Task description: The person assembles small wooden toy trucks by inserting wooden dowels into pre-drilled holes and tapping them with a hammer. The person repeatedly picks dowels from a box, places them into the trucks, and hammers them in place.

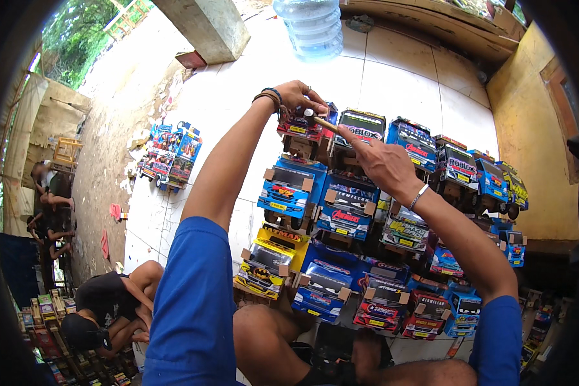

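Observation:
My left hand [296, 96] rests at the top of a red toy truck [300, 127] in the far row. Its fingers are bent and pinched together, and what they pinch is hidden. My right hand [385, 164] is closed around a thin wooden-handled tool [328, 124], index finger stretched along it. The tool's pale round head lies right beside the left fingertips, over the truck. Below the right hand stands a blue toy truck [345, 209] with a red emblem. A white-fronted toy truck [360, 128] is just beyond the right fingers.
Several toy trucks stand in rows, including a yellow one [264, 264] and a blue one [325, 286]. Another pair [170, 156] sits apart at left. A large water bottle [309, 29] stands beyond. At lower left, a person [112, 302] crouches near more trucks.

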Tool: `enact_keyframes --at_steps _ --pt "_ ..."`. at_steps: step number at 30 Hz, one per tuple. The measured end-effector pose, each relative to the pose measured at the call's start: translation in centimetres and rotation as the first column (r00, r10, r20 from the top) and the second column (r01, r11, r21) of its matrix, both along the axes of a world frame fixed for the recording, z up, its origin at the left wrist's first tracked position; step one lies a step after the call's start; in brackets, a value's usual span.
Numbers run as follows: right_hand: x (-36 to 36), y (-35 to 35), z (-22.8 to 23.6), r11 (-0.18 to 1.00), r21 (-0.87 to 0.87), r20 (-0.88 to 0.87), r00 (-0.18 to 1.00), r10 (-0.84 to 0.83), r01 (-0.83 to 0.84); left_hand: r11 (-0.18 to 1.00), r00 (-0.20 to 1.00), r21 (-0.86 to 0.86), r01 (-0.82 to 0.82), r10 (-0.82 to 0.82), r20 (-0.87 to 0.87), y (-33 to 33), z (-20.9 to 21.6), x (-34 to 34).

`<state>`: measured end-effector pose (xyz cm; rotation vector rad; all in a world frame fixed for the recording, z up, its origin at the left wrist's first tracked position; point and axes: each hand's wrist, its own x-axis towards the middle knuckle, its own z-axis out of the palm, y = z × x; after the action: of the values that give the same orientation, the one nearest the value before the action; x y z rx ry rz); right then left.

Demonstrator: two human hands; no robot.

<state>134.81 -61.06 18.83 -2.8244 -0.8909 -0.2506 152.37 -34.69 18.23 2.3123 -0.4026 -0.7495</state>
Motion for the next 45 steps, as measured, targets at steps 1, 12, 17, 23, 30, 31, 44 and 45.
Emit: enact_keyframes --at_steps 1,12,17,23,30,31,44,45 --pt "-0.1 0.1 -0.1 1.000 -0.027 0.027 1.000 0.004 -0.004 1.000 1.000 0.007 0.012 -0.012 0.007 0.0 0.1 0.0" --pt "-0.1 -0.2 0.1 1.000 -0.024 0.016 1.000 -0.020 0.020 0.999 1.000 -0.038 0.026 -0.027 -0.010 0.6 -0.8 0.6" --pt "-0.1 0.3 -0.1 1.000 0.018 0.030 0.999 -0.019 0.018 0.982 0.986 -0.103 0.156 -0.148 0.082 1.0 -1.3 0.8" --pt "0.3 0.2 0.0 0.999 0.039 0.050 0.999 -0.005 0.003 0.992 0.995 -0.077 0.100 -0.098 0.030 0.8 -0.8 0.8" --pt "0.3 0.4 0.1 0.999 0.045 -0.025 1.000 -0.001 0.002 1.000 0.997 -0.003 0.031 -0.031 -0.070 0.4 -0.1 0.3" --pt "0.2 0.5 0.1 0.996 0.094 0.008 1.000 -0.009 0.009 0.994 0.994 -0.043 0.104 -0.102 0.036 0.7 -0.2 0.2" --pt "-0.3 -1.6 2.6 0.985 0.158 -0.015 0.997 -0.074 0.075 1.000 0.994 0.022 0.014 -0.012 -0.111 -0.1 1.5 -0.6" --pt "-0.4 -1.8 2.7 0.977 0.200 -0.015 0.997 -0.076 0.077 1.000 0.992 -0.006 -0.001 0.000 -0.129 0.0 1.6 -0.6"
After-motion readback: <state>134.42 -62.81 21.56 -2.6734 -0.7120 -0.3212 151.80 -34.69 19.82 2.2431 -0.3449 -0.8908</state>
